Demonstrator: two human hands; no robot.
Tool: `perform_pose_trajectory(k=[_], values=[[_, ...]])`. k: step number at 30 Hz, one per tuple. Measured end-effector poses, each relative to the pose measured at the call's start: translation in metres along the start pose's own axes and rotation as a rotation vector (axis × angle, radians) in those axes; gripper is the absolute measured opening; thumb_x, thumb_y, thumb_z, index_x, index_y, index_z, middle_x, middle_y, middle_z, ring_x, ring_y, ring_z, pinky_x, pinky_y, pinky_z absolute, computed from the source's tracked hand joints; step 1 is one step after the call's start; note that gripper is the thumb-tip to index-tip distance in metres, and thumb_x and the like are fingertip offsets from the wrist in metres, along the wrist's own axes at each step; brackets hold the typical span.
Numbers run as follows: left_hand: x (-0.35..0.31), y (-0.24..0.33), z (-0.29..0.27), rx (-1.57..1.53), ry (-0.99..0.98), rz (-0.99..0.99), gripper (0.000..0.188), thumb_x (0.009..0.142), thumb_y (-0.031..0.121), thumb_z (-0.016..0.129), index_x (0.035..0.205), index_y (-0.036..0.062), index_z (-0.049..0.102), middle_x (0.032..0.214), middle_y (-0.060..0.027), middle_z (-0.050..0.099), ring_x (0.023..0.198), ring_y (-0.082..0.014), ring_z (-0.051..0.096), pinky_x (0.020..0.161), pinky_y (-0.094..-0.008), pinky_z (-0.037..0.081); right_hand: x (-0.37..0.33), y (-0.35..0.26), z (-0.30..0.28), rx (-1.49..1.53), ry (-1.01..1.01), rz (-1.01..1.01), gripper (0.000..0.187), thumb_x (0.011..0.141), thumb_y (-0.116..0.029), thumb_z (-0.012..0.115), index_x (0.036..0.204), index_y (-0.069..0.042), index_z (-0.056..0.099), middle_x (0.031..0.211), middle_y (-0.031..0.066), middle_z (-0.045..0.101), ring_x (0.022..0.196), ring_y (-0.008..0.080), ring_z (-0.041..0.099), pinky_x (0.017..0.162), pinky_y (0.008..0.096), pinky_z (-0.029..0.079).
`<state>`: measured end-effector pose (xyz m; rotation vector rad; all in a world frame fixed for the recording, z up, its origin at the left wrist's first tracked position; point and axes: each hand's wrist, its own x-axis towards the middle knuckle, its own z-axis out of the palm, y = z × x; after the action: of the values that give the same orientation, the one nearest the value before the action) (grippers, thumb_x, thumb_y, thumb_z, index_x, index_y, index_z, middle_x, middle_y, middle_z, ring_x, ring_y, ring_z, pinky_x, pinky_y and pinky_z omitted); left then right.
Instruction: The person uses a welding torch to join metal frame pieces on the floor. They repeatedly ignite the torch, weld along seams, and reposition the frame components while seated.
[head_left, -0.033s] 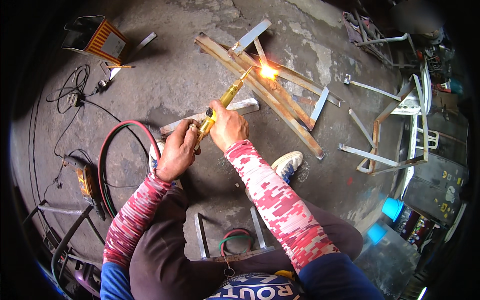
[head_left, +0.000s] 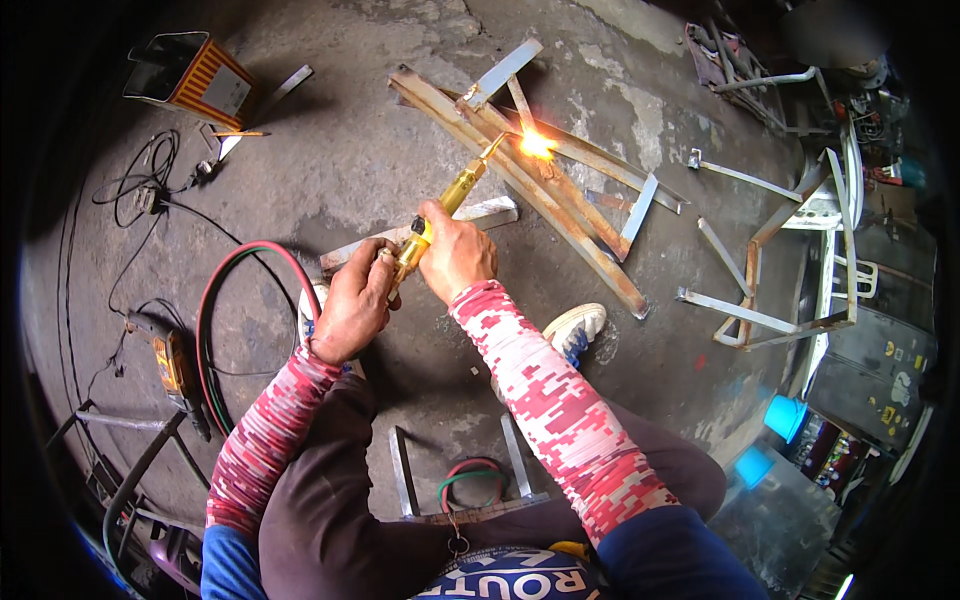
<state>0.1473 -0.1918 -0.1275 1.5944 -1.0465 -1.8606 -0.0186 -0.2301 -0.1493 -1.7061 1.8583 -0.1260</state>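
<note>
Both hands hold a yellow brass gas torch [head_left: 462,190], tilted up and to the right. My right hand [head_left: 460,256] is closed round its middle, by a black knob. Lower down, my left hand [head_left: 356,302] grips the rear end, where red and green hoses [head_left: 205,318] curve off to the left. The torch's thin tip points at a bright orange flame [head_left: 537,144] glowing on a rusty steel bar [head_left: 565,192]. Beside this bar lies a longer rusty angle bar [head_left: 530,185], crossed at its upper end by a short grey flat bar [head_left: 503,72]. Glare hides the metal under the flame.
A striped square tin [head_left: 205,85] stands at the upper left. Black cables [head_left: 150,185] and a yellow-black power tool [head_left: 175,368] lie on the left. Welded metal frames [head_left: 755,290] are on the right, near blue containers [head_left: 785,417]. My shoe [head_left: 575,328] stands close to the bars.
</note>
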Motion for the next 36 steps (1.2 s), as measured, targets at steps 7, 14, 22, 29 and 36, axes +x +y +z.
perform_pose_trajectory(k=[7,14,22,29,36], values=[[0.0074,0.0011,0.0031,-0.010,0.026,0.037,0.028,0.111,0.026,0.045,0.124,0.0051,0.057,0.073,-0.0018,0.060,0.053,-0.0078,0.051,0.047,-0.0256,0.040,0.0080,0.0009,-0.0007,0.011,0.045,0.008,0.032,0.091,-0.013,0.064,0.122,-0.018,0.063,0.090,0.0207,0.074,0.090,0.0435,0.072,0.078,0.0531,0.054],[0.0090,-0.0008,0.0033,-0.024,0.032,0.038,0.028,0.112,0.028,0.043,0.126,0.0067,0.056,0.074,-0.0014,0.059,0.054,-0.0071,0.051,0.047,-0.0241,0.040,0.0056,0.0018,0.0021,0.061,0.054,0.018,0.032,0.091,-0.013,0.064,0.123,-0.017,0.064,0.094,0.0205,0.075,0.093,0.0422,0.073,0.081,0.0526,0.054],[0.0066,0.0037,0.0027,0.002,0.015,0.036,0.029,0.111,0.028,0.043,0.126,0.0061,0.055,0.073,-0.0012,0.059,0.053,-0.0073,0.051,0.046,-0.0244,0.040,0.0056,0.0039,0.0026,0.075,0.055,0.015,0.035,0.091,-0.011,0.063,0.125,-0.019,0.065,0.095,0.0203,0.075,0.093,0.0427,0.072,0.080,0.0530,0.054],[0.0050,0.0051,0.0031,-0.015,0.033,0.019,0.027,0.111,0.027,0.044,0.122,0.0055,0.056,0.070,-0.0011,0.059,0.051,-0.0073,0.049,0.047,-0.0254,0.041,0.0057,0.0022,0.0031,0.060,0.064,0.007,0.036,0.090,-0.011,0.064,0.125,-0.019,0.065,0.095,0.0206,0.075,0.092,0.0426,0.072,0.079,0.0527,0.054],[0.0051,0.0048,0.0033,0.003,0.041,0.005,0.026,0.111,0.027,0.044,0.122,0.0063,0.056,0.069,-0.0012,0.059,0.050,-0.0070,0.049,0.046,-0.0254,0.040,0.0053,0.0029,0.0035,0.063,0.065,-0.010,0.032,0.091,-0.012,0.062,0.122,-0.016,0.061,0.094,0.0216,0.074,0.093,0.0448,0.072,0.080,0.0534,0.055]])
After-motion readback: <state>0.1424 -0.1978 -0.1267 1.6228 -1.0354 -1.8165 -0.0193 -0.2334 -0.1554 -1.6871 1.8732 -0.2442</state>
